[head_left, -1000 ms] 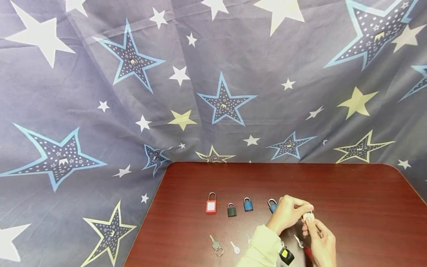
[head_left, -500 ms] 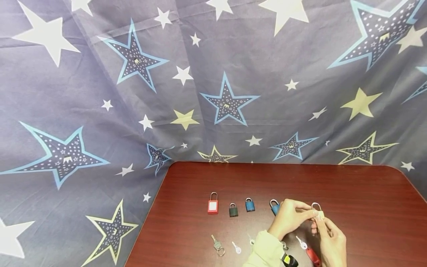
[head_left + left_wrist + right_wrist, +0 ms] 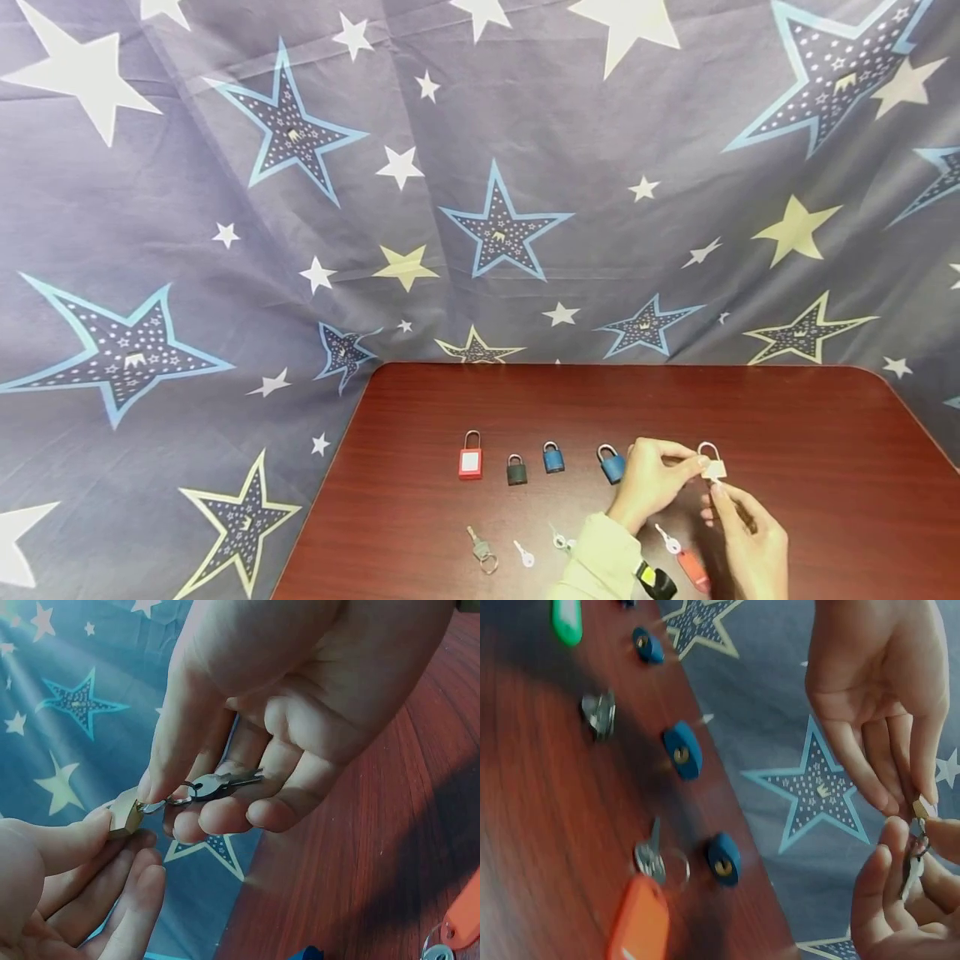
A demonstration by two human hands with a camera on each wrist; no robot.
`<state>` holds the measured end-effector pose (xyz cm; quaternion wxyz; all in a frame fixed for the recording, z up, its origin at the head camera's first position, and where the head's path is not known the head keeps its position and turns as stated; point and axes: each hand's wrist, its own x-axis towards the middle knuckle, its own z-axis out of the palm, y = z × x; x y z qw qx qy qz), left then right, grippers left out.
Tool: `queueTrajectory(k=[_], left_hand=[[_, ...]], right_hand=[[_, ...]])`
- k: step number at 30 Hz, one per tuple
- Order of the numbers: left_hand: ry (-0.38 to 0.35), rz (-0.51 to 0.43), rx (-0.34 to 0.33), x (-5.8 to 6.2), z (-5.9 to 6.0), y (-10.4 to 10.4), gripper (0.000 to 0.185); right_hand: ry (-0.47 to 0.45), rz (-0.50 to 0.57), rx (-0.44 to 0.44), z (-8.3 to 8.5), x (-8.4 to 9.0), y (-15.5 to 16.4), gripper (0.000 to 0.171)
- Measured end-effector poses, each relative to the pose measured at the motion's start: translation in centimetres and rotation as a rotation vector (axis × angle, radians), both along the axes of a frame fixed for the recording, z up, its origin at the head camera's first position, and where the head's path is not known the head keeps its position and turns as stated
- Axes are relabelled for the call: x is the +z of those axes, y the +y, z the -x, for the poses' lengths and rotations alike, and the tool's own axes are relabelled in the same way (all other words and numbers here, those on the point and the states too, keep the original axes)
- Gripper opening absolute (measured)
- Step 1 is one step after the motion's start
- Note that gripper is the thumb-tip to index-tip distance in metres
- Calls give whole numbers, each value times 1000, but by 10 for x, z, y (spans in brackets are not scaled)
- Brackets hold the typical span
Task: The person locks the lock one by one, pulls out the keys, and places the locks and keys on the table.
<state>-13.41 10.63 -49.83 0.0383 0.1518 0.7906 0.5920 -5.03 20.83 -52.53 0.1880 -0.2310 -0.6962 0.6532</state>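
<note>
Both hands meet low on the table at about 5 o'clock in the head view. L hand (image 3: 651,487) comes in from a pale green sleeve (image 3: 596,560) and pinches a small brass padlock (image 3: 713,468) between thumb and fingertips, the other fingers loosely curled. R hand (image 3: 750,542) sits just below it, at 5 o'clock of the lock, fingers curled round a small bunch of keys (image 3: 217,784) on a ring, with one key at the lock's base; the wrist views show thumb and forefinger tips of both hands nearly touching there. Lock is held off the wood, shackle up.

Dark red table (image 3: 810,433) w/ rounded far corners; its far edge runs at mid-height of the view, L edge slants down toward 7 o'clock. Open wood lies to 3 o'clock of the hands and along the far half of the top, toward 12 o'clock.

Row of padlocks to 9 o'clock of the hands, spaced apart: red padlock (image 3: 470,460), black padlock (image 3: 516,472), blue padlock (image 3: 553,459), and a second blue padlock (image 3: 611,465) just beside the L hand's knuckles. Nearer the front edge: key on a ring (image 3: 481,550), white-headed key (image 3: 523,554), another key w/ an orange tag (image 3: 692,569) between the two wrists.

Star-print blue cloth (image 3: 225,250) hangs behind and drapes round the table's L side.
</note>
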Motion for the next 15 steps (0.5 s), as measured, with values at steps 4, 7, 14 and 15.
queueTrajectory(k=[4, 7, 14, 15], left_hand=[[-15, -4, 7, -1, 1, 2, 12], [-33, -7, 7, 0, 1, 4, 12], [-116, -57, 16, -1, -1, 8, 10], [-130, -78, 11, -1, -1, 10, 10]], right_hand=[[13, -180, -22, -1, -2, 1, 27], [69, -300, -73, -2, -2, 2, 22], [144, -468, -179, -1, -6, 6, 8], [150, -477, -186, -1, -6, 6, 7]])
